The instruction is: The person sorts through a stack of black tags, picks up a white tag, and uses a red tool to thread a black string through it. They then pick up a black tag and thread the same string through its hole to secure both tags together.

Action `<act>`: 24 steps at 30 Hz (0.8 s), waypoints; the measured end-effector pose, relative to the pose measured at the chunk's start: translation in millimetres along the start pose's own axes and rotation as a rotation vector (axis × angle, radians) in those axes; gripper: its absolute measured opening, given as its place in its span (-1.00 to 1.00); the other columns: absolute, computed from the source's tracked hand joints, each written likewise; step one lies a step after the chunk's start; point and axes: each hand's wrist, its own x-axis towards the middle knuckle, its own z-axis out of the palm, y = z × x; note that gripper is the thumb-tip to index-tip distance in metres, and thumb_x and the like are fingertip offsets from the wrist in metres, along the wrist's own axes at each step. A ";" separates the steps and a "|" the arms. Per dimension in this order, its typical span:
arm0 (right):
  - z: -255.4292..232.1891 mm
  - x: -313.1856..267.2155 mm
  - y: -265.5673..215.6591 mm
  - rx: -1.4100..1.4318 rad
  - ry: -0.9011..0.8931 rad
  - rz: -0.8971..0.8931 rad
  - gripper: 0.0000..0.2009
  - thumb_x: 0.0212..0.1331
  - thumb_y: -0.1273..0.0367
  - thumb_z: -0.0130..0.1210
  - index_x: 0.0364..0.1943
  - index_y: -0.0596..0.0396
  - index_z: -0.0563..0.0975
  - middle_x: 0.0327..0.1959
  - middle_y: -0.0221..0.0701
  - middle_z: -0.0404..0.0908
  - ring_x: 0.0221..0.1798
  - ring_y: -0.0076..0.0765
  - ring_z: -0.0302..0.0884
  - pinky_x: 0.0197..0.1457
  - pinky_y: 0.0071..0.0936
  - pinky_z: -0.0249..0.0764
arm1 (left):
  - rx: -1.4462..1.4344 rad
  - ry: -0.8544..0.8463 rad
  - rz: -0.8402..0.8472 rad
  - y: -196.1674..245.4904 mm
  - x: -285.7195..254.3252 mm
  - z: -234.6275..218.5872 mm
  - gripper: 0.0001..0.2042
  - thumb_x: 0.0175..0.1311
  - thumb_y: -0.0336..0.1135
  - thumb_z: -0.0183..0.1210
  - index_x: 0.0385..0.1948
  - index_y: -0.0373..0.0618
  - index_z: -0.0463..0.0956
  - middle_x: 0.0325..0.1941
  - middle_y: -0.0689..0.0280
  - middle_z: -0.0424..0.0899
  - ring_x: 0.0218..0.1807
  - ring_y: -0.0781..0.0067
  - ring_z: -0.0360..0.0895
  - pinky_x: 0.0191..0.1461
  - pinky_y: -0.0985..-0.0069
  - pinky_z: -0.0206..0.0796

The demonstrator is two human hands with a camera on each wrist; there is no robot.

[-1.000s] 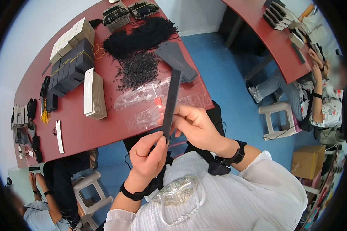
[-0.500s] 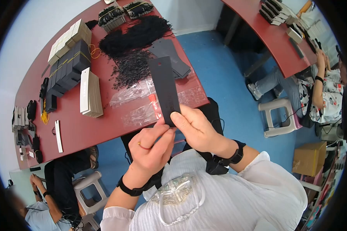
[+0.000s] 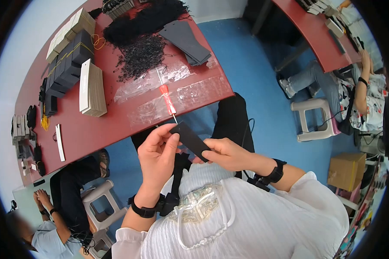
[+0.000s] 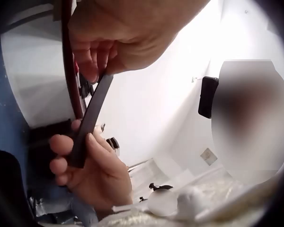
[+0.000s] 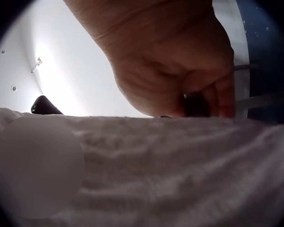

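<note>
A person in a white top holds a dark card point(image 3: 190, 141) between both hands, low at the centre of the head view, just below the near edge of a red table point(image 3: 95, 129). The left hand point(image 3: 157, 157) rises from the lower middle of the frame, wrist bent back, thumb and forefinger pinching the card's upper left end; the remaining fingers curl loosely behind it. The right hand point(image 3: 227, 154) comes in from the right, forearm nearly level, and grips the card's lower right end, thumb lying along its top face. The card tilts down from upper left to lower right, held clear of the table and close to the chest.

In the left wrist view the card point(image 4: 90, 123) shows edge-on as a thin dark strip, fingers point(image 4: 61, 144) wrapped round its lower end. The right wrist view shows the hand point(image 5: 180, 61) closed over something dark, probably the card, though too little shows to be sure.

On the table just above the hands lie a red-handled screwdriver point(image 3: 167, 98) on clear plastic bags point(image 3: 190, 93), a stack of white cards point(image 3: 92, 88), and, at upper centre, a heap of black strings point(image 3: 142, 54).
</note>
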 end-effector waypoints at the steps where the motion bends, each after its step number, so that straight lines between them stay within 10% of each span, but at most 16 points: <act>1: 1.1 0.0 4.0 -0.065 0.022 0.009 -0.79 0.31 0.35 -0.13 -0.25 0.23 0.47 -0.36 -0.34 0.64 -0.36 -0.48 0.58 -0.30 -0.48 0.47 | -0.001 -0.003 -0.002 -5.0 -1.3 0.1 -0.79 0.21 -0.53 0.13 -0.11 -0.28 0.49 -0.37 0.37 0.57 -0.34 0.67 0.53 -0.33 0.73 0.42; 24: -0.3 58.7 59.6 -0.136 0.139 -0.069 -0.79 0.25 0.33 -0.07 -0.29 0.17 0.55 -0.62 -0.21 0.50 -0.57 -0.23 0.52 -0.44 -0.31 0.36 | 0.406 0.122 0.280 -37.0 9.6 -8.6 -0.86 0.19 -0.56 0.14 -0.22 -0.31 0.52 -0.36 0.33 0.60 -0.38 0.66 0.55 -0.31 0.72 0.41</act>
